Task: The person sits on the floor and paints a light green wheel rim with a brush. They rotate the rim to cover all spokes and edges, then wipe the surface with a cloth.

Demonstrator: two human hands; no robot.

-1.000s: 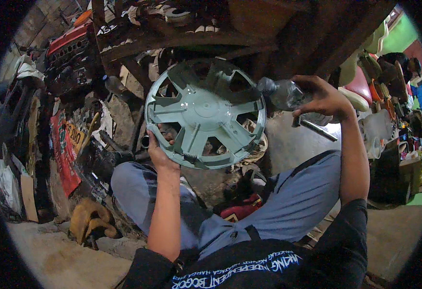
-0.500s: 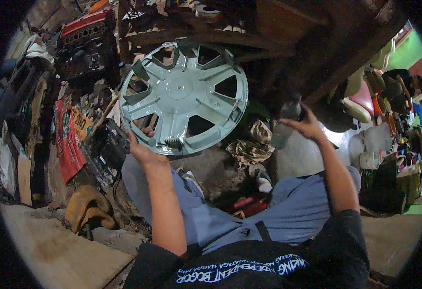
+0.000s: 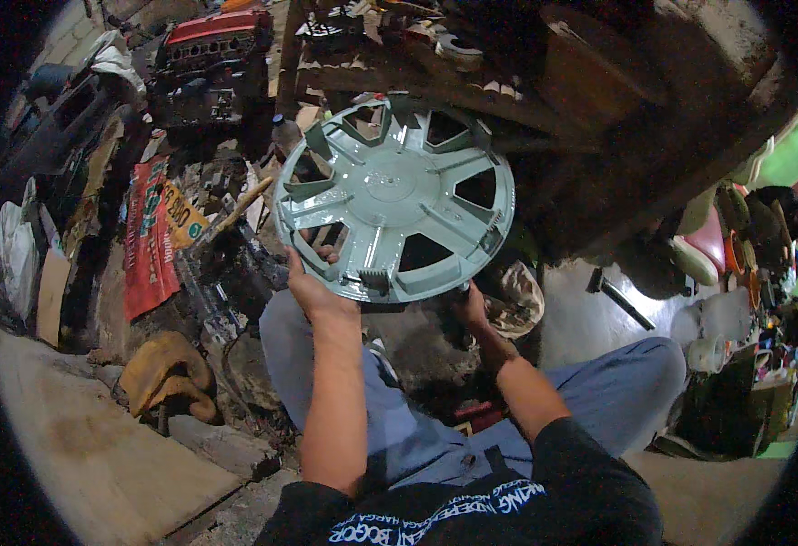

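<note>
A pale grey-green wheel cover with wide spokes is held tilted in front of me, its clip side facing me and its surface glossy. My left hand is closed around its lower left rim, with fingertips showing through a spoke opening. Below the lower right rim is my right hand, closed and partly hidden by the cover. What it holds behind the cover I cannot make out. My bent legs in blue-grey trousers are below.
A dark hammer-like tool lies on a pale sheet at the right. Crumpled brown wrapping is beside my right hand. At the left are a red-topped engine part, a red banner and a yellow-brown moulded piece.
My right hand, which held a dark-topped container out to the right, has moved left under the wheel cover's rim. The view has shifted, so the cover appears further right.
</note>
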